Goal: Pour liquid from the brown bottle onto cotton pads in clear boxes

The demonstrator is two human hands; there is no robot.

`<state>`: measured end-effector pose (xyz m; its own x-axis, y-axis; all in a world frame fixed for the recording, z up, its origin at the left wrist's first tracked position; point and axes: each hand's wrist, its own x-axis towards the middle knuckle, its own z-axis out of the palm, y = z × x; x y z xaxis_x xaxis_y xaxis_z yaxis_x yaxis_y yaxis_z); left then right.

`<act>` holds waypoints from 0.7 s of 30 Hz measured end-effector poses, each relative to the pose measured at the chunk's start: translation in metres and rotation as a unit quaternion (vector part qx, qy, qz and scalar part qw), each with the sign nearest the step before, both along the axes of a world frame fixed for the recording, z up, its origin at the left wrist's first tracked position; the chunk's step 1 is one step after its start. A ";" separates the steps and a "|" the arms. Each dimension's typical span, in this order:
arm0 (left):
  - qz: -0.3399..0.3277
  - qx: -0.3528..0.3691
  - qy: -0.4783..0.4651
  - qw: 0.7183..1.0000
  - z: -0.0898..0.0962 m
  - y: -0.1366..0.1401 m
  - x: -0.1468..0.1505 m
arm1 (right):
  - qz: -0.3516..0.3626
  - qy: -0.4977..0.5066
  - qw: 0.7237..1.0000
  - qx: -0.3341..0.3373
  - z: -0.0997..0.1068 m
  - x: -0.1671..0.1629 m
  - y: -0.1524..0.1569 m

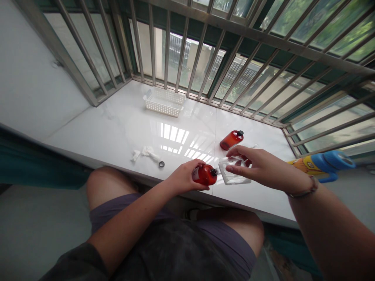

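Room: barred windows close in a white marbled counter, and from where I stand I see a seated person working at its near edge.
Head view, centre: a red bottle is in the left hand, tipped over with its dark neck pointing to three o'clock.
Clear container: the clear container sits at the red bottle's three o'clock, right by its neck; whether the two openings touch, I can't tell.
Left grip: fingers wrap the far side, thumb the near side, parted only by the bottle's width and closed on it.
Right grip: thumb and fingers of the right hand stand apart over the container; whether they press on it, I can't make out.
Good handling: I'd judge that both necks want lining up, with a slow tilt and a steadied container, so nothing dribbles.
Around the red bottle: a second red bottle at about one o'clock, white basket at eleven, dark ring at nine, crumpled tissue just beyond it, blue-lidded flask farther out at three.
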<state>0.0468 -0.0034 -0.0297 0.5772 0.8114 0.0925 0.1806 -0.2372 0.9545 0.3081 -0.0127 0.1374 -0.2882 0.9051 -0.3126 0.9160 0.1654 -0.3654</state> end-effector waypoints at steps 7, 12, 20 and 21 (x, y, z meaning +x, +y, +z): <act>-0.001 0.001 -0.001 1.000 0.001 0.000 0.000 | 0.005 -0.014 1.000 0.007 0.003 -0.002 0.001; -0.001 -0.002 -0.002 1.000 0.001 0.000 0.000 | 0.009 -0.016 1.000 0.007 0.004 -0.003 0.003; 0.000 0.001 -0.013 1.000 0.001 0.000 -0.001 | 0.009 -0.011 1.000 0.012 0.008 -0.008 0.005; 0.001 0.001 -0.013 1.000 0.001 0.000 -0.002 | 0.009 -0.009 1.000 0.013 0.009 -0.009 0.005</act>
